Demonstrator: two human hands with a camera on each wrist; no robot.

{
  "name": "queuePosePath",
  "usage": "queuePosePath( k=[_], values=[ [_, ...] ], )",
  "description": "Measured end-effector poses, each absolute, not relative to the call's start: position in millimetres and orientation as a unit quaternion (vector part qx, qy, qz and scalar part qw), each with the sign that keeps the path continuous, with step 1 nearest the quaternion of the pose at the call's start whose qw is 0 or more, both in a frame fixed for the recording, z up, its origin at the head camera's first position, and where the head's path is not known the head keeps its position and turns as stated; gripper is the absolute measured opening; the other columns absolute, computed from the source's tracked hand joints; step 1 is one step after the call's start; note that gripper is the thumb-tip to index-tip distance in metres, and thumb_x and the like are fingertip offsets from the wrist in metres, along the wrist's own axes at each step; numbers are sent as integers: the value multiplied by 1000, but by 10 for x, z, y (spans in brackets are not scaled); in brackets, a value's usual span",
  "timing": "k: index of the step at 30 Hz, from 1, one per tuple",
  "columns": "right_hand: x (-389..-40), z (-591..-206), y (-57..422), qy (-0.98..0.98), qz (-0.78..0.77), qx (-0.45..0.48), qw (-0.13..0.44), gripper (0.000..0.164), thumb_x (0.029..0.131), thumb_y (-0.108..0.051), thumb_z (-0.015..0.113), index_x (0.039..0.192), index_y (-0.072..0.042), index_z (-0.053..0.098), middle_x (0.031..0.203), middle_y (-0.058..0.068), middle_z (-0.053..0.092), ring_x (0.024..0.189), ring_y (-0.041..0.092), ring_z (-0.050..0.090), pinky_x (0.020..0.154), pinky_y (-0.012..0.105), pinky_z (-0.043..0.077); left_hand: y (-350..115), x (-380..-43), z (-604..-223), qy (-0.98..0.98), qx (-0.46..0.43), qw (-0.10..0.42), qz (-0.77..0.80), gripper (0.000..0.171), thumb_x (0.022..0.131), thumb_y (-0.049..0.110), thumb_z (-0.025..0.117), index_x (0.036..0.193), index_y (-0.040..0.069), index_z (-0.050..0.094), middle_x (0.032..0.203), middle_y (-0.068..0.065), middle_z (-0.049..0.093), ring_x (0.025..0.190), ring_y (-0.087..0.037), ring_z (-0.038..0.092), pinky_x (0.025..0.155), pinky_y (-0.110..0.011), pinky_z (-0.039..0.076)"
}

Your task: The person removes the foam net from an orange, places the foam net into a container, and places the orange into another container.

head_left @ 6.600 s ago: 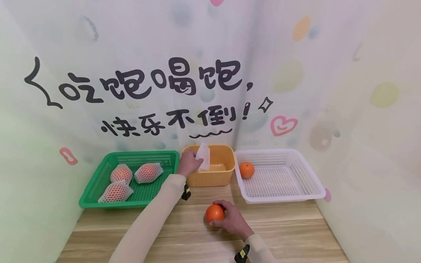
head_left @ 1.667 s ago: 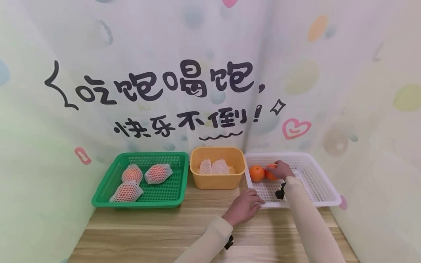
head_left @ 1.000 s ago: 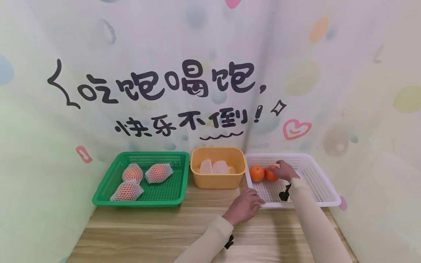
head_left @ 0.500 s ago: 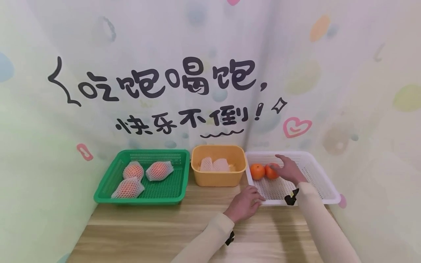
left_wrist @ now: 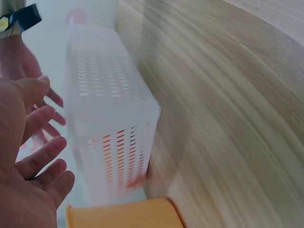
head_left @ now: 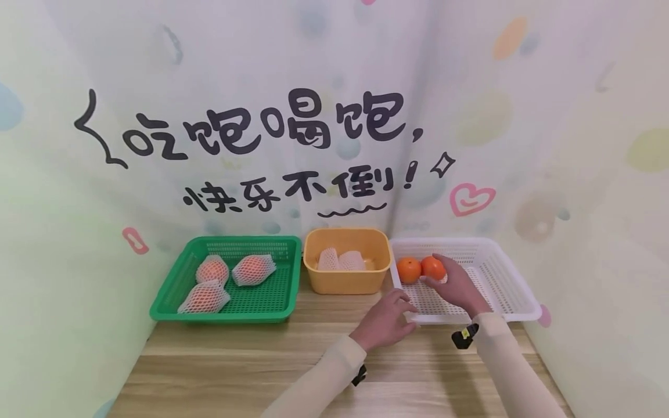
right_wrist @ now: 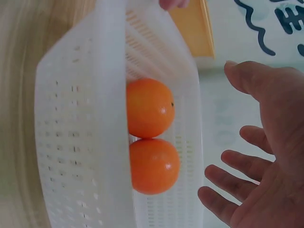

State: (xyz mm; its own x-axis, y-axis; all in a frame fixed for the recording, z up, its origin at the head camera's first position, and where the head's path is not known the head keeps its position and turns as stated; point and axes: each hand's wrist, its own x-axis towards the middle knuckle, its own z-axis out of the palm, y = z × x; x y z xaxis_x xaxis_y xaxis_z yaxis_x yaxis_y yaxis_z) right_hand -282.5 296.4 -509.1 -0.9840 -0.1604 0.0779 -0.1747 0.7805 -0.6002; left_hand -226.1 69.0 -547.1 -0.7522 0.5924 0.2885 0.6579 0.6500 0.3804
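Observation:
Two oranges, the left one and the right one, sit side by side at the left end of the white basket. My right hand is over the basket, just right of the right orange. In the right wrist view, that hand has its fingers spread and apart from both oranges. My left hand is by the basket's front left corner. In the left wrist view, the left hand's fingers are loosely bent and hold nothing.
A yellow box with two white foam nets stands left of the white basket. Farther left, a green basket holds three net-wrapped fruits. All stand on a wooden table against a printed wall.
An orange on the table 6.6 seconds ago now lies in the white basket; a foam net was put in the yellow box. My right hand has let go and drawn back; my left has shifted off the rim.

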Motion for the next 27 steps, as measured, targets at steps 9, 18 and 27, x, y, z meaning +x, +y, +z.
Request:
queuePosePath(
  k=[9, 18, 27],
  values=[
    [-2477, -5090, 2715, -949, 290, 122, 23, 73, 92, -32, 77, 148, 1, 46, 149, 28, 52, 136, 49, 50, 110, 67, 41, 369, -2256, -5355, -904, -321, 69, -273, 53, 96, 48, 69, 136, 14, 65, 138, -2, 57, 128, -16, 52, 107, -30, 51],
    [-2212, -5139, 2446, -952, 273, 141, -5, 57, 87, -27, 81, 132, 3, 64, 127, 22, 70, 111, 40, 68, 94, 56, 56, 19, -2294, -5207, -905, -288, 86, -299, 53, 94, 53, 68, 135, 19, 63, 137, -2, 57, 128, -18, 54, 106, -35, 52],
    [-2166, -5208, 2320, -964, 221, 145, -10, 31, 82, -13, 84, 108, 1, 74, 94, 10, 77, 86, 22, 73, 81, 44, 61, -328, -2370, -5052, -907, -249, 95, -326, 54, 94, 44, 73, 136, 12, 61, 137, -7, 53, 132, -24, 49, 110, -41, 50]
  ],
)
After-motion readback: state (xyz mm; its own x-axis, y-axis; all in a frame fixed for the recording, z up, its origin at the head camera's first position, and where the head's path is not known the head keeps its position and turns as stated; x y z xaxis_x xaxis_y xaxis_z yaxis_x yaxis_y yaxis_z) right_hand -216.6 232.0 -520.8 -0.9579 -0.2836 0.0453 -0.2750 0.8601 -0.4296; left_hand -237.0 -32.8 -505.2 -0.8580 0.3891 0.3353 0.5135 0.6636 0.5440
